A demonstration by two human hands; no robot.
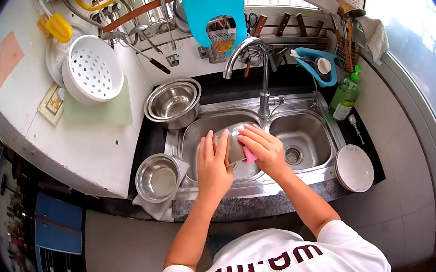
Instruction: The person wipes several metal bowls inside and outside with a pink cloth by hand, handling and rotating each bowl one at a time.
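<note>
A stainless steel bowl (234,144) is held tilted on its side above the left sink basin (192,133). My left hand (213,163) grips the bowl from the left, fingers pointing up along its side. On the other side, my right hand (263,149) presses a pink sponge (250,155) against the bowl, its fingers curled over the rim. Part of the sponge is hidden under that hand. The tall faucet (263,77) arches just behind my hands, and no water stream shows.
Nested steel bowls (172,101) stand behind left. Another steel bowl (156,178) sits on a grey cloth (156,206) at front left. White plates (354,168) and a green soap bottle (346,94) are at right. The right basin (303,131) has a drain.
</note>
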